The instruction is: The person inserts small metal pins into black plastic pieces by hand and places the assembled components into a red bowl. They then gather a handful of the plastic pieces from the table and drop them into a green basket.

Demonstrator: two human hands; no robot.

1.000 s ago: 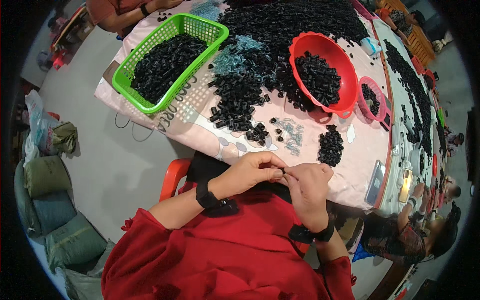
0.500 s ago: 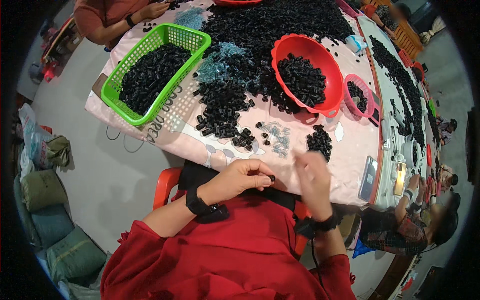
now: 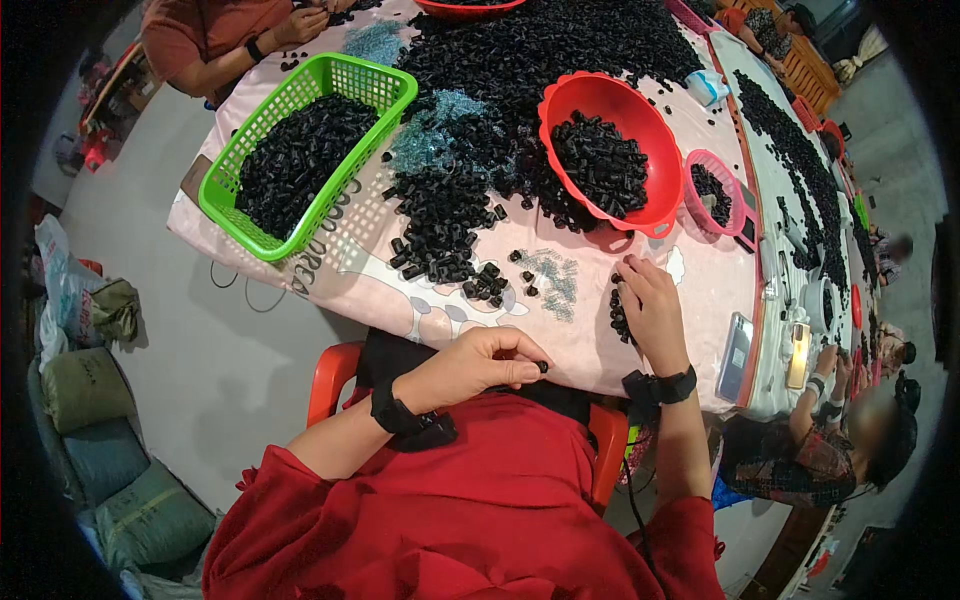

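The left hand (image 3: 480,365) holds one small black part (image 3: 542,367) pinched between thumb and fingertips, near the table edge above the lap. The right hand (image 3: 650,305) lies on a little pile (image 3: 620,312) of the same parts, fingers loosely spread (what they grip I cannot tell). It seems best to keep the pinch firm and pick only one piece each time. The part is short, dark and tube-like.

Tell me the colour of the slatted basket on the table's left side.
Bright green basket, filled with small black pieces; the head view shows it.
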